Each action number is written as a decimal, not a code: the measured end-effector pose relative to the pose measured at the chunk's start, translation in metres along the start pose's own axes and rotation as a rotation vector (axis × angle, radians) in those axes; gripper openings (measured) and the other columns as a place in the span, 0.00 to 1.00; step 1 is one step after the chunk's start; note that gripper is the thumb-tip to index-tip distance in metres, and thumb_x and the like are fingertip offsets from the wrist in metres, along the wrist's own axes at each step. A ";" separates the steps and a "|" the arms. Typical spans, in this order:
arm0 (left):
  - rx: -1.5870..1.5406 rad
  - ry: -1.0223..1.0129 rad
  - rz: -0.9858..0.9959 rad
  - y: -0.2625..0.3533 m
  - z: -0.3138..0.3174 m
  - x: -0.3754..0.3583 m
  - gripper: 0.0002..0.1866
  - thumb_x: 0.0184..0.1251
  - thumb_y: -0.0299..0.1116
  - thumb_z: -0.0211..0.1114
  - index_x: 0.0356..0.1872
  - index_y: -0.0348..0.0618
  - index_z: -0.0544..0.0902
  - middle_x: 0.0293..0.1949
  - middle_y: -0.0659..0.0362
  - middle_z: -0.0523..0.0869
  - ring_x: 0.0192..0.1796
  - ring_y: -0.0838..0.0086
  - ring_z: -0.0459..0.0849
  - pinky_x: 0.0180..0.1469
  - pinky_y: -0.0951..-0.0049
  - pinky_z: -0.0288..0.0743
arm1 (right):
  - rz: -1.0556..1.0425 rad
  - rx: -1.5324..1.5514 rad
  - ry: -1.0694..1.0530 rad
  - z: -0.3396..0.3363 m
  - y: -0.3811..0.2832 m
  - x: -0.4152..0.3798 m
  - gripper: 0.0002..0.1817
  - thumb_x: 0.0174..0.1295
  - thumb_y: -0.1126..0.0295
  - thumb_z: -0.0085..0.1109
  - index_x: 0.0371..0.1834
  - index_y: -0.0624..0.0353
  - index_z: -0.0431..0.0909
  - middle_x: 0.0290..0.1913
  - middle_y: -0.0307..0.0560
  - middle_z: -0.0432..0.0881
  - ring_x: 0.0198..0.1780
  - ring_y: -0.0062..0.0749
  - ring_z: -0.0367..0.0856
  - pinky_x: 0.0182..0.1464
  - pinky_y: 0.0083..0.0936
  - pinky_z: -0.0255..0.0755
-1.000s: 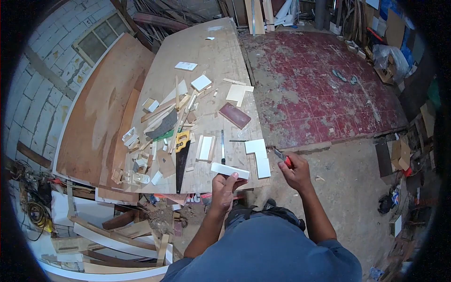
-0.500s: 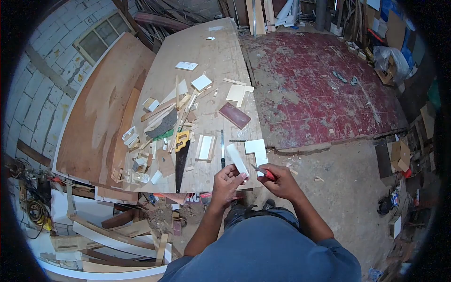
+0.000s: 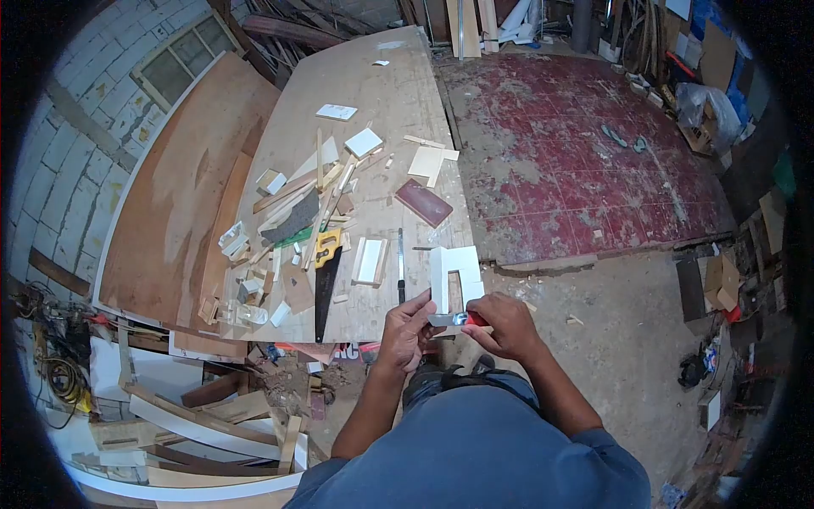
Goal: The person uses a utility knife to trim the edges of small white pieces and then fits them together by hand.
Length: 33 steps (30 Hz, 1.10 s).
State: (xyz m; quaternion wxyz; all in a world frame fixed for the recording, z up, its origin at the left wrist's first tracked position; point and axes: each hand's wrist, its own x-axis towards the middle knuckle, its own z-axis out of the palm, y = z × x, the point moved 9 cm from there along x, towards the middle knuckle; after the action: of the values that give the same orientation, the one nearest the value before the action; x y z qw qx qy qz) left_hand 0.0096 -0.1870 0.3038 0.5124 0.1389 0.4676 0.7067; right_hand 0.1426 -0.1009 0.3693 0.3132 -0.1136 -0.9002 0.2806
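Observation:
My left hand [image 3: 405, 332] is closed around the lower end of a narrow white strip [image 3: 438, 284], which stands upright from the fingers. In my right hand [image 3: 507, 327] is a red-handled knife [image 3: 476, 319], gripped near the front of its handle. Its blade [image 3: 444, 320] points left and lies across the bottom of the strip, close to my left fingertips. Just beyond, a white cut-out board [image 3: 463, 258] lies at the table edge, partly hidden by the strip and hands.
The plywood table [image 3: 373, 93] carries a yellow-handled saw [image 3: 326, 280], a thin metal rule-like tool [image 3: 401, 263], a framed white block [image 3: 370, 260], a dark red sanding-block-like slab [image 3: 423, 202] and heaped wood scraps [image 3: 297, 212]. A red tiled floor section [image 3: 577, 161] lies to the right.
The knife has swung left and down so its blade now crosses the strip's lower end. The strip has turned from tilted to nearly upright, and my hands are closer together.

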 end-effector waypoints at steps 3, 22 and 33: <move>-0.020 0.001 -0.027 -0.005 -0.005 0.001 0.22 0.70 0.32 0.64 0.59 0.27 0.75 0.43 0.48 0.87 0.42 0.71 0.88 0.43 0.75 0.87 | -0.017 -0.006 0.005 -0.001 -0.003 0.001 0.16 0.56 0.58 0.67 0.38 0.58 0.77 0.27 0.47 0.77 0.29 0.43 0.76 0.31 0.37 0.69; 0.005 -0.013 -0.012 -0.012 -0.014 0.001 0.18 0.71 0.30 0.61 0.55 0.26 0.77 0.42 0.48 0.87 0.41 0.70 0.89 0.42 0.76 0.88 | -0.033 -0.008 0.020 -0.004 -0.007 0.003 0.17 0.55 0.57 0.67 0.37 0.58 0.78 0.26 0.46 0.76 0.28 0.41 0.75 0.30 0.35 0.68; -0.026 -0.017 0.020 -0.005 -0.008 -0.003 0.17 0.71 0.29 0.62 0.55 0.27 0.78 0.39 0.51 0.87 0.37 0.73 0.88 0.41 0.76 0.88 | -0.011 -0.011 0.043 -0.002 0.001 -0.003 0.16 0.54 0.58 0.68 0.36 0.58 0.79 0.27 0.46 0.77 0.27 0.41 0.75 0.30 0.34 0.68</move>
State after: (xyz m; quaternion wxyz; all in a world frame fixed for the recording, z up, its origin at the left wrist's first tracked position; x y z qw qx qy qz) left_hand 0.0084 -0.1936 0.2965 0.5109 0.1430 0.4526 0.7168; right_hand 0.1464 -0.1005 0.3688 0.3336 -0.1163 -0.8953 0.2713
